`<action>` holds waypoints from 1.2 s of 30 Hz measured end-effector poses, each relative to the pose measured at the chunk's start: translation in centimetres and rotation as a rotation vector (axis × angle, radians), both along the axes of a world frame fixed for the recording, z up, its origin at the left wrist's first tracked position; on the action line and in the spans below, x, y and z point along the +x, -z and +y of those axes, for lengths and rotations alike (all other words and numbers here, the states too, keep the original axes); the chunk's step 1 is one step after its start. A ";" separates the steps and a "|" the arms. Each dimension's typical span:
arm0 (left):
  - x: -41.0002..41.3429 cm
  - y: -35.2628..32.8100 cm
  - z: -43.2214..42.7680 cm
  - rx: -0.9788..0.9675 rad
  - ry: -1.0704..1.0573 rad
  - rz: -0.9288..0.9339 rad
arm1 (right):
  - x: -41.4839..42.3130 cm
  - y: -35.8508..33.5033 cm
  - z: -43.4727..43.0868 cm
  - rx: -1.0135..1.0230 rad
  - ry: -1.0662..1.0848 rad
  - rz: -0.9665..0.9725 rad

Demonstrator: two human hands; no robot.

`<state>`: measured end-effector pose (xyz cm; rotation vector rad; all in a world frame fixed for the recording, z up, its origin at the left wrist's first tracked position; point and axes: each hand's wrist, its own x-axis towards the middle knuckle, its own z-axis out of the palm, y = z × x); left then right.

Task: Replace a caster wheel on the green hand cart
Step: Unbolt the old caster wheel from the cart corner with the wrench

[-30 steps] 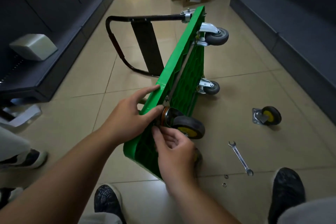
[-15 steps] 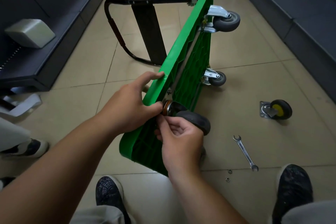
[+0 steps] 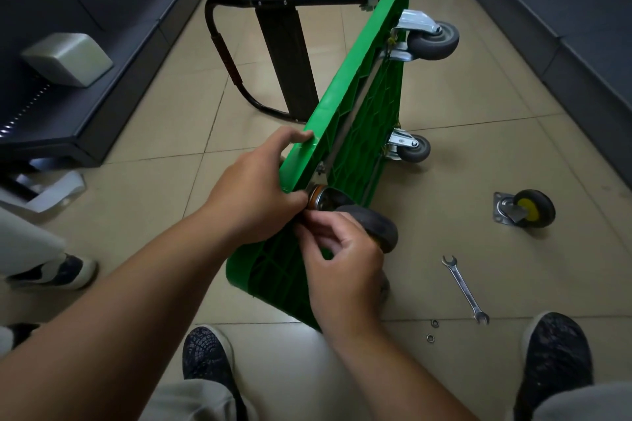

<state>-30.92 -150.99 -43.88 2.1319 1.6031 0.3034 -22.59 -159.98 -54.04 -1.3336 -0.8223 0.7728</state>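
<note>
Left hand [image 3: 253,188] tight on cart [image 3: 359,85] edge; right hand [image 3: 342,263] in a pinch at caster [image 3: 372,225] mount.

Single head view, looking steeply down, close above floor [image 3: 444,133].

The person wears light grey trousers [image 3: 201,402] and dark patterned knit shoes [image 3: 206,357].

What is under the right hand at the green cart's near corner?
The black caster wheel and its rusty swivel show past the right hand. Its mounting and whatever the curled fingers touch are covered by it.
</note>
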 end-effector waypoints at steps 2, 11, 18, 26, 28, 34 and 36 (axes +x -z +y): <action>0.1 0.0 0.0 -0.002 -0.001 -0.001 | 0.3 -0.3 -0.1 -0.017 -0.028 0.049; 0.2 0.1 -0.1 0.004 -0.001 0.027 | 2.4 -1.5 1.1 -0.142 -0.218 -0.006; 0.3 0.1 -0.1 -0.003 -0.003 0.024 | 3.5 -2.0 1.3 0.001 -0.304 -0.470; 0.3 0.5 -0.5 0.023 -0.038 -0.017 | 3.4 -1.5 0.6 0.037 -0.207 -0.384; 0.1 0.5 -0.4 0.020 -0.041 -0.024 | 3.3 -1.4 0.4 -0.004 -0.143 -0.269; 0.1 0.4 -0.5 0.015 -0.043 -0.019 | 3.0 -1.1 1.0 -0.166 -0.222 -0.053; 0.1 0.3 -0.5 0.020 -0.042 -0.018 | 2.9 -1.3 1.2 -0.174 -0.234 0.036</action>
